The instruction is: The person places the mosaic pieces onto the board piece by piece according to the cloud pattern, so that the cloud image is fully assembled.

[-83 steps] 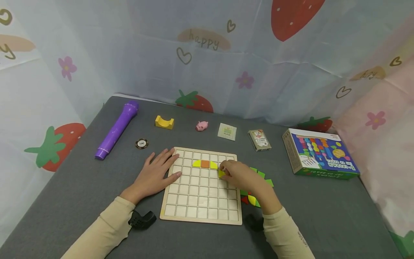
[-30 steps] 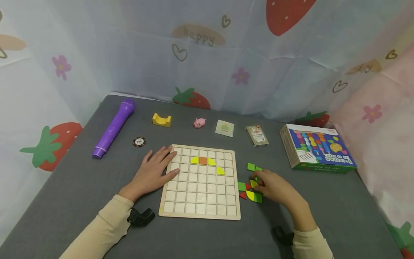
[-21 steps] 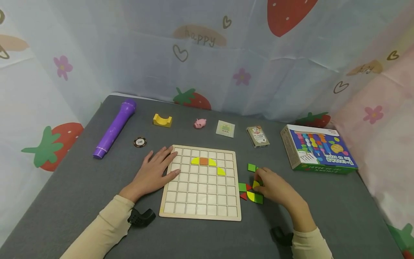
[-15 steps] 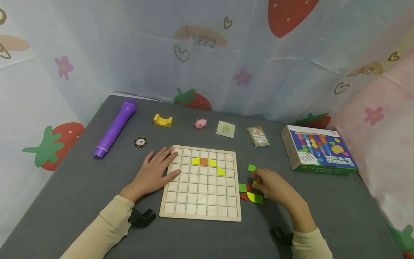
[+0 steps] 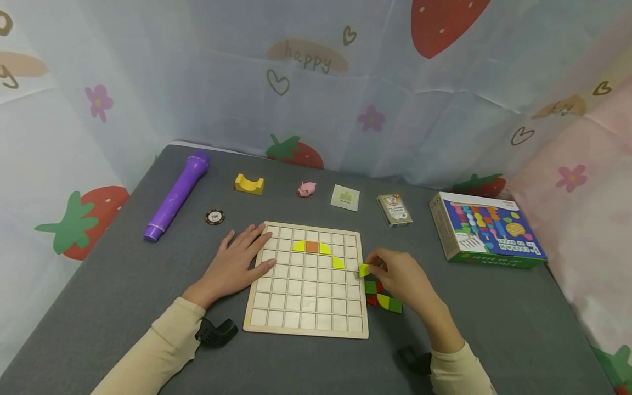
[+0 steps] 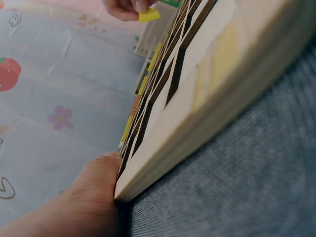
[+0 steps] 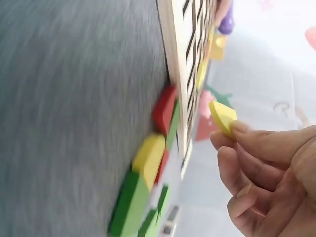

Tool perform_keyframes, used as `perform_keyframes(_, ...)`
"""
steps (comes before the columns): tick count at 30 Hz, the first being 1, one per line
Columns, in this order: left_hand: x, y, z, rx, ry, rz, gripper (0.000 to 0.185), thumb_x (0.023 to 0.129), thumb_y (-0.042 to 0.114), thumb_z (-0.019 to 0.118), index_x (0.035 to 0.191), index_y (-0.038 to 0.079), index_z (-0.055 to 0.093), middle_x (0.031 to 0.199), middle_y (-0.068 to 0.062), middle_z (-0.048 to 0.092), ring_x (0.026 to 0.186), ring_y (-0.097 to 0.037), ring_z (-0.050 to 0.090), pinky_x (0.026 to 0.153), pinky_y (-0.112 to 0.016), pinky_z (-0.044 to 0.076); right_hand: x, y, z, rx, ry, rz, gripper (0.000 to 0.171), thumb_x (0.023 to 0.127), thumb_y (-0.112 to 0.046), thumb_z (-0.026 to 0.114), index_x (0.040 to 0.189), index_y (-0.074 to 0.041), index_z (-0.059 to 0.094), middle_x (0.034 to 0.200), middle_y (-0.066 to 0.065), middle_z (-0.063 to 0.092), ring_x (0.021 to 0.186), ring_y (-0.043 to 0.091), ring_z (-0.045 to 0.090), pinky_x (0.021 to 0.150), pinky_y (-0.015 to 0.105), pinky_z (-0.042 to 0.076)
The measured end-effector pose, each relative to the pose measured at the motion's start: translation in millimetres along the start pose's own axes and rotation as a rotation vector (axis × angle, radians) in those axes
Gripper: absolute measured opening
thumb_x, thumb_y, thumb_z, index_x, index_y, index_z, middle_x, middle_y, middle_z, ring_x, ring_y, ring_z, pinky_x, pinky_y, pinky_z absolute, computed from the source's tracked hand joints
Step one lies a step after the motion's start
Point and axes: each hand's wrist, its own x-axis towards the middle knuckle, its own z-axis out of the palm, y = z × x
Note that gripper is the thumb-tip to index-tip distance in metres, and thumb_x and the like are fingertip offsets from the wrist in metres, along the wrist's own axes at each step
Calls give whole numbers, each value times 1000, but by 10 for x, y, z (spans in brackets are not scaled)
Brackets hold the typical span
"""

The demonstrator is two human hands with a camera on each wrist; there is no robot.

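One chip marked 100, "happy" curtain

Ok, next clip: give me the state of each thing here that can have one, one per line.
left hand: flat, pressing the board's left edge
right hand: pinching a yellow piece
yellow piece: lifted, at the board's right edge
wooden grid board: lying flat, four pieces seated, most cells bare
loose pieces: clustered on the cloth right of the board
card deck: closed
bead box: closed, lying flat
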Motion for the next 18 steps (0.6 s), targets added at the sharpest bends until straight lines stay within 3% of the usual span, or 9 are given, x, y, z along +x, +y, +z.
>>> perform_keyframes(7,1,0,-4,4,3,2,70,94,52,52,150,15,34,159,-7,23,146,-29,20,114,-59,8,76,-211,175,56,-21,0,9,87,-13,71,96,-14,68,86,-5,68,76,11,61,66,28,50)
perform_keyframes(18,-4,5,-20,-8,-3,-4,70,94,51,52,150,14,33,159,-7,23,146,-29,19,114,-59,7,180,-307,277,40,-83,-39,8,86,-13,72,93,-14,69,82,-4,64,71,9,55,63,27,46)
